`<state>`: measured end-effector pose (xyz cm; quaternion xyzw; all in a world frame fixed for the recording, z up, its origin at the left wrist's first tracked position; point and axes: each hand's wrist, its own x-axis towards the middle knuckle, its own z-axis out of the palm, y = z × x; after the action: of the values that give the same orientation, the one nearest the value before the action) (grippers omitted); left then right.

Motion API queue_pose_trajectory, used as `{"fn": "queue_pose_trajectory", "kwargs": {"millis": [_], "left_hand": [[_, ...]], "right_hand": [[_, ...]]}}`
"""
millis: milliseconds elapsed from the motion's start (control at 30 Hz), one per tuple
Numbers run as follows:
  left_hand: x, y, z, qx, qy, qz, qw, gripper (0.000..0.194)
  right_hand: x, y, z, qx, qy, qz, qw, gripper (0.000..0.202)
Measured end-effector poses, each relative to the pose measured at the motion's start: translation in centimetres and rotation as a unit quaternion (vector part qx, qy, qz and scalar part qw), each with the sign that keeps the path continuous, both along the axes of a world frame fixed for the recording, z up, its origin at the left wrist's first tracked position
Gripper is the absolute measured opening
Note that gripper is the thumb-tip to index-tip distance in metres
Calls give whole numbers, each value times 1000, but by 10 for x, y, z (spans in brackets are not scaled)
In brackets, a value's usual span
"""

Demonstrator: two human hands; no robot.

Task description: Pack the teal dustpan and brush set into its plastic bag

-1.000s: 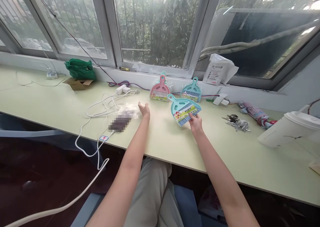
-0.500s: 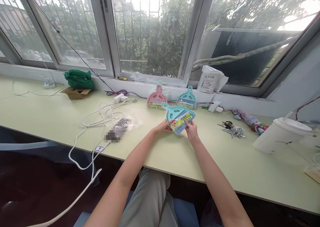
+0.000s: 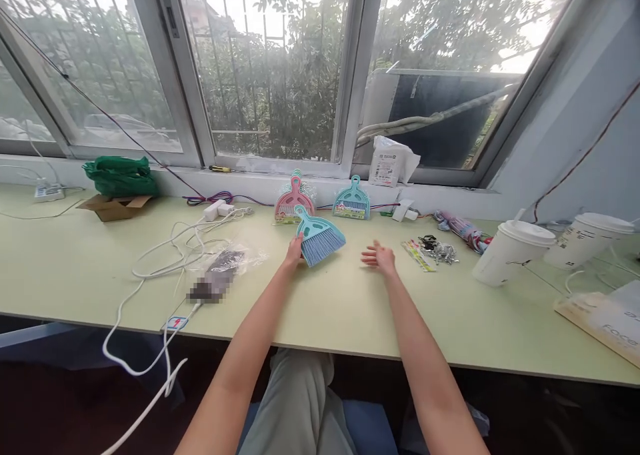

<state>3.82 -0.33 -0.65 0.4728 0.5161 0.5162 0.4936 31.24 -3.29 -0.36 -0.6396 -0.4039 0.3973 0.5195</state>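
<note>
A teal dustpan with a blue-bristled brush [image 3: 321, 243] is held just above the table by my left hand [image 3: 294, 249], whose fingers grip its left edge. My right hand [image 3: 379, 257] is to the right of it, over the table, with its fingers spread and nothing in them. A yellow-green printed label strip [image 3: 419, 255] lies flat to the right of that hand, beside some keys [image 3: 439, 249]. Behind, against the wall under the window, stand wrapped pink dustpan sets [image 3: 295, 200] and a wrapped teal set [image 3: 352, 199].
White cables [image 3: 150, 268] and a plastic-wrapped dark item [image 3: 220, 273] lie at left, near a cardboard box [image 3: 116, 208] with a green bag [image 3: 120, 176]. White cups [image 3: 513, 251] and a folded umbrella [image 3: 460, 229] are at right. The table's front edge [image 3: 350, 353] runs below my arms.
The label strip has come off the dustpan set and now lies by the keys. My right hand has let go and opened. The view has turned right.
</note>
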Motion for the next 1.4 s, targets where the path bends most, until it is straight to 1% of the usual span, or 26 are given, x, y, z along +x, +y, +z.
{"fn": "queue_pose_trajectory", "kwargs": {"millis": [33,67,133,200,233,267,300,400,500,567,633,733,800,867,933,1000,1067,1133,1167,1200,1267,1333,1400], "left_hand": [[3,-2,0,13,18,-16,1000,49],[7,-5,0,28,37,-39,998,52],[18,-13,-1,51,75,-103,991,56],[29,-21,-3,56,103,-157,981,61],[34,-24,-4,59,112,-171,977,62],[38,-26,-4,67,116,-179,975,63],[40,-28,-4,82,116,-181,973,63],[39,-30,2,150,103,-176,968,58],[34,-31,12,198,128,-143,961,52],[34,-33,16,216,157,-113,957,49],[35,-35,17,228,175,-96,953,44],[38,-33,16,238,180,-103,949,40],[36,-33,17,251,175,-120,944,41],[34,-35,19,272,176,-120,938,42],[33,-40,22,288,198,-96,932,42],[31,-43,25,288,236,-56,926,41],[26,-42,27,267,271,2,925,42],[14,-36,29,232,288,86,925,43],[6,-31,29,206,293,126,925,43],[-3,-26,28,171,304,149,925,43],[-20,-18,26,78,346,147,923,39],[-30,-15,23,6,386,118,915,33],[-33,-16,21,-10,401,106,910,32]], "right_hand": [[-13,-3,2,42,-89,7,995,41],[-27,-5,3,92,-187,8,978,37],[-53,-11,5,172,-350,9,921,33],[-70,-16,6,217,-454,14,864,33],[-74,-18,6,228,-483,14,846,33],[-75,-19,6,231,-498,10,835,33],[-74,-19,5,230,-503,4,833,34],[-70,-19,4,238,-484,-3,842,35],[-71,-18,4,273,-467,-14,841,34],[-74,-18,4,285,-467,-26,837,33],[-74,-19,5,289,-472,-33,832,32],[-72,-20,7,295,-465,-42,834,30],[-72,-20,7,297,-453,-45,839,30],[-74,-21,8,300,-452,-33,840,32],[-75,-24,10,312,-459,-14,832,33],[-73,-28,15,325,-478,-3,816,33],[-65,-33,22,335,-513,1,790,33],[-52,-35,29,335,-547,-9,767,34],[-45,-34,31,327,-559,-21,762,35],[-37,-33,32,312,-568,-33,761,35],[-24,-27,30,258,-587,-46,766,36],[-14,-20,22,187,-616,-22,765,36],[-9,-15,14,114,-640,13,760,34]]}}
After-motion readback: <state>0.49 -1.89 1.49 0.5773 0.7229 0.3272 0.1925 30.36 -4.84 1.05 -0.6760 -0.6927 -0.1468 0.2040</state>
